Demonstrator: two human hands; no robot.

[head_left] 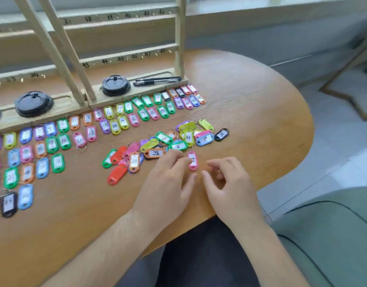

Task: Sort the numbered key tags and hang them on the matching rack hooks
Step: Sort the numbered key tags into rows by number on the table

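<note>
The left hand [168,181] touches the small pink plastic key tag [193,162], which lies flat on the wooden table [251,100]; blur hides whether it is pinching. The right hand [228,183] hovers beside it, loosely curled and empty. The tag is probably light, stiff and slick, so take it by its long edges for the pale wooden rack [179,38].

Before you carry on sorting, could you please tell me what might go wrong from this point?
The unsorted pile overlaps, so pulling one tag may drag others. The pink tag at the left hand's fingertips has a handwritten number that could be misread. The sorted rows sit tightly packed; a forearm might nudge them.
</note>
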